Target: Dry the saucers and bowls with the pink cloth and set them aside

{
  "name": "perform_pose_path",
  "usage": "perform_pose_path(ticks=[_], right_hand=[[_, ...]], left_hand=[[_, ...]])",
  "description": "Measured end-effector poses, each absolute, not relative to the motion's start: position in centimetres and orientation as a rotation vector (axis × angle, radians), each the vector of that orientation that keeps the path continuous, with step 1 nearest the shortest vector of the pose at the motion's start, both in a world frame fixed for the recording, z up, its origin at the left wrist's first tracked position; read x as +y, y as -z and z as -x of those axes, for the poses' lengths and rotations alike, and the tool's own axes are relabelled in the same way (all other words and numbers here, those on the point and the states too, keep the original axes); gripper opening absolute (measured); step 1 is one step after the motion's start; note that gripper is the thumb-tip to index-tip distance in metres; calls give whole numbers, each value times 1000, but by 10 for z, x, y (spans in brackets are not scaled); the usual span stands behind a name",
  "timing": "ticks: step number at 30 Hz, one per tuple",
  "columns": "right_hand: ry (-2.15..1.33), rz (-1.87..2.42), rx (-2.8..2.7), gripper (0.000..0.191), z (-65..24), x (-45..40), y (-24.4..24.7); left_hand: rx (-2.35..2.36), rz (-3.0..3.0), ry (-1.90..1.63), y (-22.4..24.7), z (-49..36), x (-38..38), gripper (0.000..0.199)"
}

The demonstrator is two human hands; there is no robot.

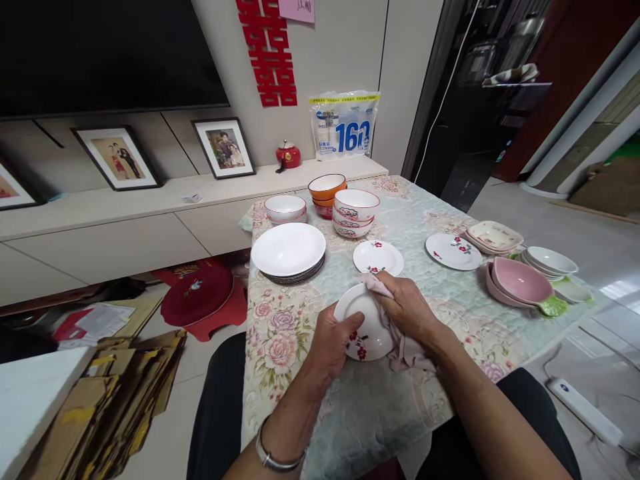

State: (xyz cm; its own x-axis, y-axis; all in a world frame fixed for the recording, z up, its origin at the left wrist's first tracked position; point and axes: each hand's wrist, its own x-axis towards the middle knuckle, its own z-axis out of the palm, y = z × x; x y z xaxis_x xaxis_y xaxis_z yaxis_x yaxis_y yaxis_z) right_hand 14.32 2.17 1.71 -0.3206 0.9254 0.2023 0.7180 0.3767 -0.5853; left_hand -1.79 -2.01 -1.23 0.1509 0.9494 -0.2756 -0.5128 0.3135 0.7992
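Observation:
A white plate with red flowers (373,327) is held tilted above the near part of the table. My left hand (333,337) grips its left edge, the thumb lying across the face. A pale pink cloth (413,350) is bunched in my right hand (407,307), which presses it against the plate's upper right rim; the cloth's lower end hangs down beside the plate. Just beyond lies another flowered plate (379,257). Farther right rests a similar flowered plate (453,251).
A stack of large white plates (289,250) stands at the left, with white bowls (356,203), orange bowls (327,183) and a shallower white bowl (285,207) behind. Pink bowls (523,280), square dishes (495,235) and small white bowls (551,260) sit near the table's right edge.

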Motion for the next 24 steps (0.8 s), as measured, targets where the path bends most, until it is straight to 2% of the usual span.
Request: perform_pose_path(ticks=[8, 17, 24], right_hand=[[-875, 1319, -1864, 32, -146, 30, -6], [-909, 1360, -1456, 32, -150, 41, 13], [-973, 1334, -1374, 35, -149, 40, 17]], left_hand=[[881, -429, -1235, 12, 19, -16, 54], [819, -426, -1327, 3, 20, -12, 50], [833, -471, -1340, 5, 20, -13, 45]])
